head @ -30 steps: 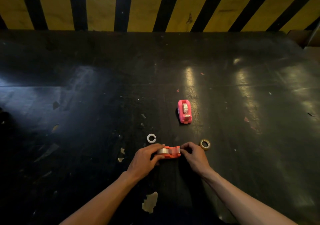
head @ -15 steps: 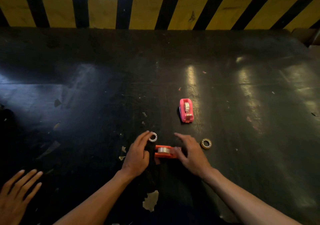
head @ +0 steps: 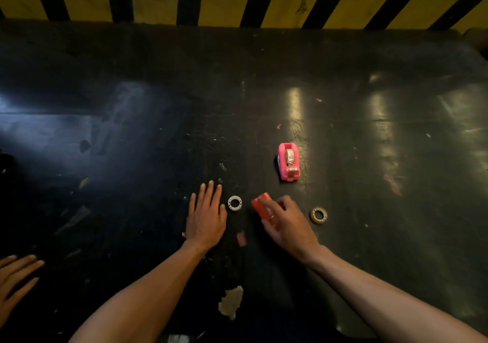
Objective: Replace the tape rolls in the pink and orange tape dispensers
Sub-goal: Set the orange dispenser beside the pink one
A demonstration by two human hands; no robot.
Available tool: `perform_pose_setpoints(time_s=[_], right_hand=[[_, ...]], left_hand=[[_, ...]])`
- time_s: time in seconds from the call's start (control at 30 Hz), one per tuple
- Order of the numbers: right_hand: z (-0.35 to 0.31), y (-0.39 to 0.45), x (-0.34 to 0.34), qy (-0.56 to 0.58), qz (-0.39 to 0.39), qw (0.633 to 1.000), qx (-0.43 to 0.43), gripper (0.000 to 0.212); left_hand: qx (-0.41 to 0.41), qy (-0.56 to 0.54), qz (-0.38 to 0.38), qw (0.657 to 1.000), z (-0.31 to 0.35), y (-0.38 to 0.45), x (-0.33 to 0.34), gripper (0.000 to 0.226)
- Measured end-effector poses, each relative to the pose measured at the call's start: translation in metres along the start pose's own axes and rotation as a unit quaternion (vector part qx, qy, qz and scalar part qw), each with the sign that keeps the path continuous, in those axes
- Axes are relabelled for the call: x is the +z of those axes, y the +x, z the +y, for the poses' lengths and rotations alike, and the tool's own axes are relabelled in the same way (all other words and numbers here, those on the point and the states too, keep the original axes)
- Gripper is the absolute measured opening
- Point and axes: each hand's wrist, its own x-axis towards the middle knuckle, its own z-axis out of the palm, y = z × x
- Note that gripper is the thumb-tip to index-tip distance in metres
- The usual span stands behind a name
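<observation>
Head view, right hand: right hand [head: 286,222] curled around small orange plastic tape dispenser [head: 264,208], lifted or tipped off the dark scuffed bench [head: 132,144]; blurred, so contact with the bench not certain.

Head view, orange dispenser axis: long axis running from about 5 o'clock at the palm to 11 o'clock at the free end; roll slot not visible at this angle.

Head view, left hand: left hand [head: 207,217] flat on the bench, fingers spread and straight, holding nothing.

Head view, key relation: white plastic tape core ring [head: 234,202] lying flat just beside the left hand at its 2 o'clock, between the two hands; not touching either, as far as can be told. Nearer to the left hand than to the right.

Head view, second ring: yellowish tape roll [head: 318,215] flat on the bench at 3 o'clock of the right hand, apart from it; nearer to the right hand.

Head view, pink dispenser: pink plastic tape dispenser [head: 288,161] standing upright at 12 o'clock of the right hand, well apart, long axis near 12-to-6, clear tape roll seated inside, cutter end toward the person.

Head view, third hand: another person's hand [head: 13,279] resting at the 8 o'clock edge of the frame, far from the work.

Head view, writing: no brand, label or lettering legible on either dispenser or ring.

Judgement: whether the orange dispenser is loaded cannot be told; probable next need is setting it down.
</observation>
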Motion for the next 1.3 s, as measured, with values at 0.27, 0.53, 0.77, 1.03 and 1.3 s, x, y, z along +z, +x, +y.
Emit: perform_pose_setpoints(time_s=[0.27,0.53,0.77,1.03,1.3], right_hand=[[-0.006,0.09,0.002,0.08,0.065,0.982,0.157,0.048],[-0.007,0.144,0.004,0.019,0.024,0.978,0.207,0.05],[-0.013,0.15,-0.001,0.027,-0.007,0.971,0.236,0.058],[0.005,0.072,-0.023,0.005,0.084,0.985,0.153,0.036],[0.057,0.003,-0.058,-0.148,-0.203,0.918,0.307,0.067]], left_hand=[[-0.007,0.027,0.011,1.0,0.001,-0.001,0.002,0.06],[-0.014,0.026,0.005,1.0,0.002,0.0,0.001,0.061],[-0.011,0.006,-0.01,1.0,0.003,0.0,-0.004,0.059],[0.02,-0.175,0.006,0.984,-0.004,-0.004,-0.02,0.059],[0.097,-0.099,-0.077,0.987,-0.002,0.006,-0.034,0.069]])
